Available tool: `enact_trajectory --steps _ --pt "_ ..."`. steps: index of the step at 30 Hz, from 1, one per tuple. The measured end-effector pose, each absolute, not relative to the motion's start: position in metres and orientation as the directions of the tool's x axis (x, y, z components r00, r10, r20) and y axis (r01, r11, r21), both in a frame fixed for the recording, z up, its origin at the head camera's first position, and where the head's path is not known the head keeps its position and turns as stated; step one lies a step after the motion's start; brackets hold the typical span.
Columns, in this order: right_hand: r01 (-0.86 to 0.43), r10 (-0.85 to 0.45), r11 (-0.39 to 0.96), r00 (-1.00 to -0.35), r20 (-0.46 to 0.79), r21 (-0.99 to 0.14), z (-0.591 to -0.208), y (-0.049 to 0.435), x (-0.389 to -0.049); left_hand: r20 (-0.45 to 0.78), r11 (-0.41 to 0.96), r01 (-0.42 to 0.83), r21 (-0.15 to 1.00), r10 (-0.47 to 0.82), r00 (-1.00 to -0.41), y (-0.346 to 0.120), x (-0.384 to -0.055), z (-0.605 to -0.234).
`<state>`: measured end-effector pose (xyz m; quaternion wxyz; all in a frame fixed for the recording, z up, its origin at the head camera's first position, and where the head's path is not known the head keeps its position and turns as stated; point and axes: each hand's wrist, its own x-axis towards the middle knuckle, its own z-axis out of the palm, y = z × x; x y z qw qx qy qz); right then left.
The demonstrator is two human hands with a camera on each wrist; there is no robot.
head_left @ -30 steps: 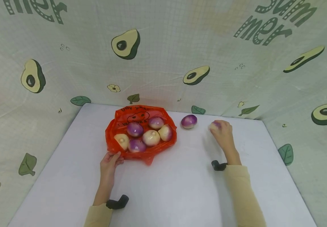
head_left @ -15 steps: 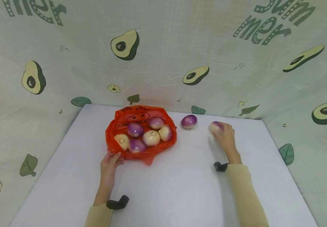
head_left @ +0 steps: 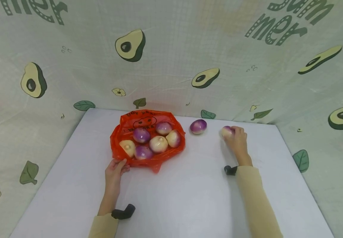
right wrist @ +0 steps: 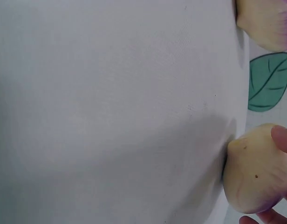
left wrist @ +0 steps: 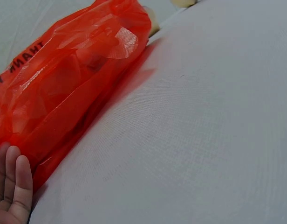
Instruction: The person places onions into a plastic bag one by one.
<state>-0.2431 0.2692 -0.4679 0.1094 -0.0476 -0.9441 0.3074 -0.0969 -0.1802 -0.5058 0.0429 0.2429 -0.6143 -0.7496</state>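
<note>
In the head view, my left hand (head_left: 113, 174) pinches the near left rim of a red plastic bag (head_left: 156, 162) lying with its mouth spread. Several purple-and-white turnips (head_left: 158, 144) sit inside it. The left wrist view has three fingers (left wrist: 23, 179) against the bag's side (left wrist: 64, 88); the thumb is out of that view. Over at the right, my right hand (head_left: 238, 142) grips another turnip (head_left: 226, 132) at the table surface. Its pale underside (right wrist: 253, 172) fills the lower right of the right wrist view, with fingertips on either side.
One loose turnip (head_left: 198, 127) lies between the bag and my right hand, near the back edge. The white table (head_left: 174, 198) meets a printed cloth backdrop (head_left: 165, 66) behind and at both sides.
My right hand has shifted slightly to the right with its turnip, and more of that turnip shows now. The left hand, the bag and the loose turnip have stayed put.
</note>
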Motion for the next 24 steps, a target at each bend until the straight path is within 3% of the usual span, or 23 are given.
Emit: enact_trajectory --steps 8,24 --pt "-0.031 0.143 0.818 -0.956 0.255 -0.574 -0.4662 0.2703 -0.246 -0.321 -0.258 -0.237 0.936 -0.361 -0.876 -0.18 -0.0979 -0.5063" --pt "0.04 0.163 0.84 -0.97 0.182 -0.541 -0.461 0.2723 -0.2485 -0.332 -0.255 -0.25 0.934 -0.366 -0.869 -0.1797 -0.0977 -0.5045"
